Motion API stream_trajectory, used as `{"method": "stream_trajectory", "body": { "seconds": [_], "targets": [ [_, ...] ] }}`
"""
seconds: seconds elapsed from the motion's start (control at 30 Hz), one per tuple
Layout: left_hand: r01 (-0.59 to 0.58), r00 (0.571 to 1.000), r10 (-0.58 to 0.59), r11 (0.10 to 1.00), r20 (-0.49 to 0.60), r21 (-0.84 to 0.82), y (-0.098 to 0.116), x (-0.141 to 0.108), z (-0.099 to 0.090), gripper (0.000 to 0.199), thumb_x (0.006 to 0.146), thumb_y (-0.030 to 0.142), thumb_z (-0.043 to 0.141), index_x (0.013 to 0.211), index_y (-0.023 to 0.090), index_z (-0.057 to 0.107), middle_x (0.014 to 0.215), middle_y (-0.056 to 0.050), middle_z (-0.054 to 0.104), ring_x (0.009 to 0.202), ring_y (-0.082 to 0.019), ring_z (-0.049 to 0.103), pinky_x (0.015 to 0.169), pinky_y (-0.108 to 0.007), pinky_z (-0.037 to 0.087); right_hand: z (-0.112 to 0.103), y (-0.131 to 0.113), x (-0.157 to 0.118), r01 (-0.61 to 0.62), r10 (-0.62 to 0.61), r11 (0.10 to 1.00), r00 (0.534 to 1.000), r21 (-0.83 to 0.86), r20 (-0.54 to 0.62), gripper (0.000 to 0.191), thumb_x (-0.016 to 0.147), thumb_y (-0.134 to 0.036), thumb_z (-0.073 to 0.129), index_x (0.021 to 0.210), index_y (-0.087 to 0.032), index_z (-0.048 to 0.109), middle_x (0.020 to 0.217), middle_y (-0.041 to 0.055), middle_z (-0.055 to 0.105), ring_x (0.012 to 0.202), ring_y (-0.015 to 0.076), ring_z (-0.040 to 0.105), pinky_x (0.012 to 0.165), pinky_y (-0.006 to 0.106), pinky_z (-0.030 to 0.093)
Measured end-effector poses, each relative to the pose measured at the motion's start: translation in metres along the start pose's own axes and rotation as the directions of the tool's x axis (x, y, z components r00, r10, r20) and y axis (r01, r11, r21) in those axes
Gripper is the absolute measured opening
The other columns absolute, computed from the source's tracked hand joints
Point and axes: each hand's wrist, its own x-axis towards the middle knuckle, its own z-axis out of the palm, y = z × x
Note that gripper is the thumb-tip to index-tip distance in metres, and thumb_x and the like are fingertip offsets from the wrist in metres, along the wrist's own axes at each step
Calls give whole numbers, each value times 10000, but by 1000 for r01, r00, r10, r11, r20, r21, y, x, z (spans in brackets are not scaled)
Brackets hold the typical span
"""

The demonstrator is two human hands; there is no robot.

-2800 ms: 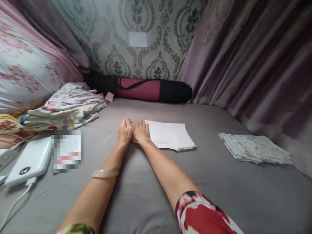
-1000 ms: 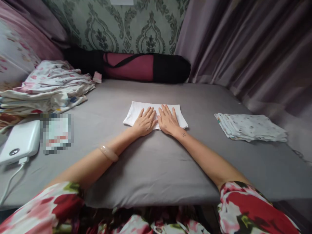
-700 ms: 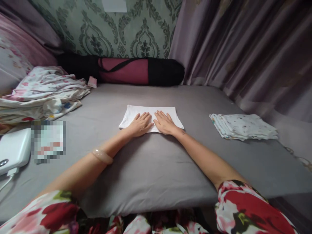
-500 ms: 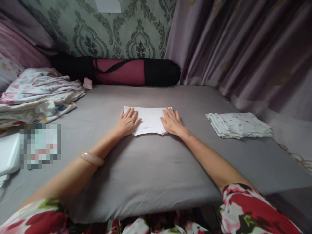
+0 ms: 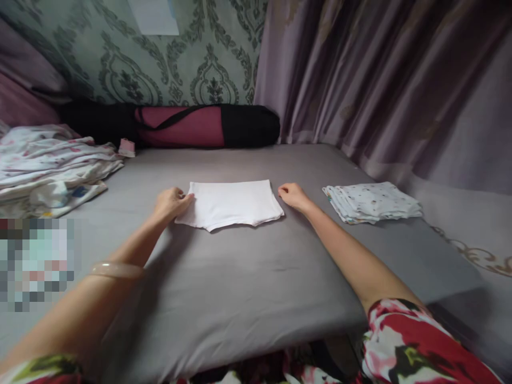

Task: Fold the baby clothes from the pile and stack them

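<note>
A white folded garment [image 5: 232, 205] lies flat on the grey sheet [image 5: 248, 282], its notched edge facing me. At its left side is my left hand [image 5: 172, 204], fingers curled and the thumb touching the garment's edge; what the fingertips pinch, if anything, is too small to tell. My right hand [image 5: 294, 196] is closed just off the garment's right edge, resting near the sheet, with nothing visible in it.
To the right lies a stack of folded patterned cloths [image 5: 374, 201]. Rumpled printed cloths [image 5: 52, 160] are heaped at the left, beside a small pink item [image 5: 127, 148]. A long black and maroon bag [image 5: 182, 125] lies along the wall. A blurred patch covers something at lower left.
Both hands have come off the top of the garment and moved outward to its sides, their fingers now curled. More of the garment shows, spread wider. The view has shifted to the right.
</note>
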Motion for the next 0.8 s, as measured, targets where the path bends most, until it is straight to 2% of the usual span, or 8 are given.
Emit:
{"method": "stream_trajectory", "body": {
  "seconds": [0.07, 0.13, 0.23, 0.33, 0.47, 0.6, 0.7, 0.8],
  "targets": [
    [33, 999, -33, 999, 28, 1, -9, 3, -4, 521, 822, 579, 501, 1031, 133, 671, 1023, -144, 709, 982, -302, 637, 805, -337, 468, 8, 11, 5, -9, 10, 999, 1000, -31, 26, 316, 910, -256, 471, 1049, -163, 739, 990, 66, 750, 910, 199, 682, 807, 263, 495],
    [36, 996, -34, 999, 85, -20, -14, 5, -7, 501, 786, 603, 538, 954, 156, 690, 927, -97, 726, 898, -271, 644, 728, -298, 453, 19, 12, 8, -26, 30, 996, 998, -81, 51, 320, 917, -325, 480, 988, -167, 749, 973, 90, 749, 902, 218, 683, 797, 280, 499],
    [112, 983, -100, 991, 156, -70, -13, 5, -12, 482, 695, 629, 626, 870, 186, 700, 750, -25, 717, 793, -234, 631, 640, -252, 422, 30, -4, 8, -78, 86, 985, 995, -153, 41, 371, 894, -432, 525, 1025, -159, 740, 1134, 158, 705, 1054, 267, 649, 889, 319, 489],
    [165, 974, -129, 967, 188, -193, -3, -1, -20, 413, 612, 593, 701, 750, 204, 685, 541, 35, 632, 625, -179, 579, 541, -210, 365, 29, -25, 7, -111, 120, 982, 991, -151, 54, 430, 843, -422, 569, 1146, -145, 696, 1264, 183, 641, 1164, 296, 602, 934, 338, 483],
    [243, 959, -165, 894, 230, -375, 11, -12, -26, 362, 490, 517, 776, 591, 209, 616, 390, 73, 475, 467, -112, 426, 452, -179, 268, 16, -42, 3, -100, 97, 995, 981, 10, 167, 332, 769, -266, 585, 1053, -161, 722, 1097, 127, 723, 1037, 263, 674, 809, 269, 520],
    [286, 950, -177, 824, 257, -489, 15, -12, -32, 417, 394, 461, 847, 619, 202, 610, 437, 76, 503, 507, -95, 453, 511, -171, 379, 6, -46, -7, -107, 71, 978, 977, 177, 200, 298, 699, -146, 607, 972, -164, 724, 976, 79, 748, 916, 232, 706, 686, 219, 517],
    [268, 958, -171, 823, 231, -501, 23, -5, -46, 394, 486, 473, 831, 682, 194, 634, 469, 69, 522, 548, -93, 487, 584, -181, 431, -3, -49, -18, -182, 118, 920, 974, 348, 196, 314, 721, -93, 592, 1009, -142, 705, 970, 74, 752, 862, 206, 708, 628, 205, 515],
    [173, 980, -107, 870, 165, -462, 46, -3, -67, 335, 607, 477, 768, 727, 189, 647, 502, 52, 555, 558, -100, 520, 554, -174, 403, -25, -51, -31, -248, 146, 811, 963, 529, 228, 266, 767, -74, 590, 1011, -113, 689, 981, 86, 754, 794, 170, 705, 593, 187, 511]
  ]
}}
